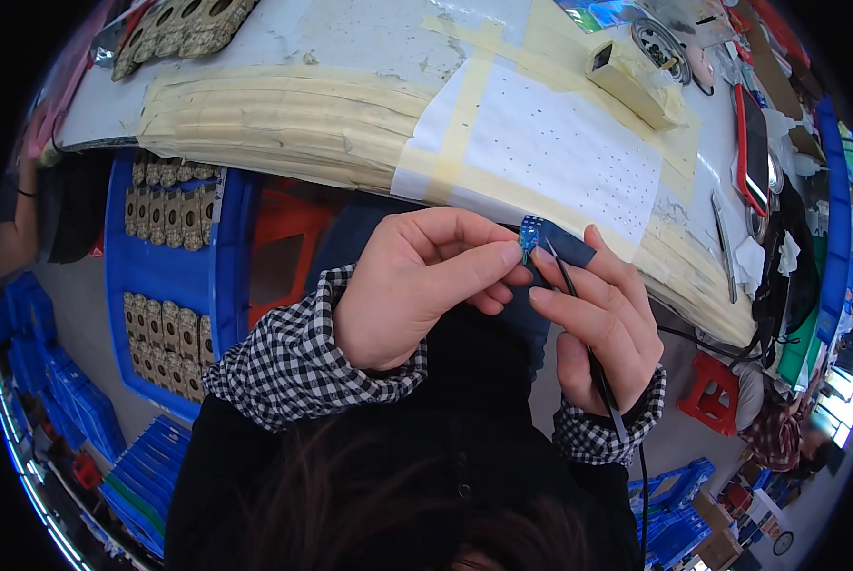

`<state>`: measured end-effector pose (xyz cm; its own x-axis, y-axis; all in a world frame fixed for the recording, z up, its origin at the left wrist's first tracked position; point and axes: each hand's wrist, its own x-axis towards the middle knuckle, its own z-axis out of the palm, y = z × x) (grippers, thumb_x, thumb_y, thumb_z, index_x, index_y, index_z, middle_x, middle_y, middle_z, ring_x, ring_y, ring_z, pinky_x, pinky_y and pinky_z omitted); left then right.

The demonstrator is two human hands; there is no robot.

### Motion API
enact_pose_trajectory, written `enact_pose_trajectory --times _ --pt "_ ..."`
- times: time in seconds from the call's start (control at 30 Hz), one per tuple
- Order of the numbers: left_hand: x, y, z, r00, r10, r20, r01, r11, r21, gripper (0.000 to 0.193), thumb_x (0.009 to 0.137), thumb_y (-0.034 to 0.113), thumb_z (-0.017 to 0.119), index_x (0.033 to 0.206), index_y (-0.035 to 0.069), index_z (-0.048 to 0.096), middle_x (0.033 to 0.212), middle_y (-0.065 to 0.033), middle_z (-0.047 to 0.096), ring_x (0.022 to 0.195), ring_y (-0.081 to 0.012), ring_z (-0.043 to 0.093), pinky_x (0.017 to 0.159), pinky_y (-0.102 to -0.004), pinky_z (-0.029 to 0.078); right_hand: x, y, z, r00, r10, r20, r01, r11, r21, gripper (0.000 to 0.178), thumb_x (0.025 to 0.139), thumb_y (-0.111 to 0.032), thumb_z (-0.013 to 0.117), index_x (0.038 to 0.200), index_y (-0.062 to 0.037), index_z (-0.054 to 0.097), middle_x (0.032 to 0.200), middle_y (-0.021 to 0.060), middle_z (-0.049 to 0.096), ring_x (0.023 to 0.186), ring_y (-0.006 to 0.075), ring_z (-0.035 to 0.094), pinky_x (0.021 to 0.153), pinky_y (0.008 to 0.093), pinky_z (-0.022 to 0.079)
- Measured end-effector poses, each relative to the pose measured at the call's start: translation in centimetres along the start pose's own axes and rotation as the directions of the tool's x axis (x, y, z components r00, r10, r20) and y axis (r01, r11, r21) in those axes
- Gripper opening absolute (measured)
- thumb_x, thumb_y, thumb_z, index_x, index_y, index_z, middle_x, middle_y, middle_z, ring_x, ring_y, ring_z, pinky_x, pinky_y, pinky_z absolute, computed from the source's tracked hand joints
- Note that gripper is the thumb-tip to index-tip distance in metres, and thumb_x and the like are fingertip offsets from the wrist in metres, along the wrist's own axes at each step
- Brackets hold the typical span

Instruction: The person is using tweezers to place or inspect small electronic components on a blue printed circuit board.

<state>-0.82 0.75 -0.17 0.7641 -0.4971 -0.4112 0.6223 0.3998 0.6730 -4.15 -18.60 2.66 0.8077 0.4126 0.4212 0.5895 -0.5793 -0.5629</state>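
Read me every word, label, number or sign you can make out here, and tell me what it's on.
No text is legible in this view.
Small blue board in the left hand: any markings too small to read.
White sheet: scattered dark specks, no legible writing.
Pale tag at the edge of the blue tray: too small.
Red-edged phone: nothing readable.
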Motion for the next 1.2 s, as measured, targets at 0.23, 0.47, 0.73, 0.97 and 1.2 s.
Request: enact_pose_trajectory --times 0.23,0.47,0.73,0.97,1.2 --pt "0.0 0.0 -0.1 0.996 -0.082 0.036 0.086 0.988 -0.126 0.014 0.091 0.011 0.058 0.1 0.002 0.064 0.087 -0.0082 0.068 0.071 -0.01 0.064 0.064 -0.0206 0.052 -0.2 0.1 1.0 0.993 -0.073 -0.09 0.067 0.995 -0.072 0.022 0.077 -0.005 0.062 0.097 -0.0039 0.069 0.103 0.0167 0.067 0.088 0.0315 0.063 0.094 0.0474 0.046" --pt "0.0 0.1 -0.1 0.998 -0.059 0.02 0.061 0.993 -0.103 0.014 0.09 0.01 0.059 0.099 0.001 0.063 0.087 -0.0092 0.068 0.071 -0.0103 0.064 0.064 -0.0211 0.053 -0.3 -0.2 -0.2 1.0 -0.012 -0.015 0.011 0.999 -0.037 0.023 0.08 -0.012 0.065 0.102 -0.0055 0.068 0.107 0.0145 0.066 0.097 0.0308 0.063 0.098 0.0498 0.042" --pt "-0.1 0.1 0.1 1.0 0.014 0.005 -0.014 1.0 -0.024 0.013 0.09 0.009 0.059 0.099 0.001 0.063 0.087 -0.0101 0.068 0.072 -0.0105 0.064 0.065 -0.0215 0.053 -1.0 -0.6 0.0 0.999 0.048 -0.007 -0.049 0.988 -0.15 0.038 0.074 -0.029 0.073 0.106 -0.0111 0.068 0.107 0.0056 0.067 0.102 0.0262 0.061 0.101 0.0508 0.039" --pt "-0.2 0.2 0.2 1.0 0.019 -0.003 -0.019 0.999 -0.027 0.013 0.09 0.009 0.059 0.099 0.001 0.063 0.086 -0.0105 0.068 0.071 -0.0108 0.064 0.064 -0.0221 0.053 -0.9 -0.1 -0.1 0.999 -0.03 -0.028 0.025 0.982 -0.186 0.039 0.072 -0.031 0.073 0.107 -0.0136 0.068 0.105 0.0038 0.067 0.097 0.0251 0.061 0.1 0.051 0.04" --pt "-0.2 0.1 0.2 1.0 0.019 0.001 -0.019 0.999 -0.035 0.013 0.089 0.009 0.06 0.099 0.001 0.063 0.086 -0.01 0.068 0.07 -0.0108 0.064 0.064 -0.0222 0.053 -0.8 0.1 0.0 0.998 -0.059 -0.026 0.053 0.979 -0.196 0.036 0.076 -0.034 0.069 0.105 -0.0118 0.069 0.102 0.0056 0.068 0.092 0.025 0.061 0.1 0.0529 0.04"
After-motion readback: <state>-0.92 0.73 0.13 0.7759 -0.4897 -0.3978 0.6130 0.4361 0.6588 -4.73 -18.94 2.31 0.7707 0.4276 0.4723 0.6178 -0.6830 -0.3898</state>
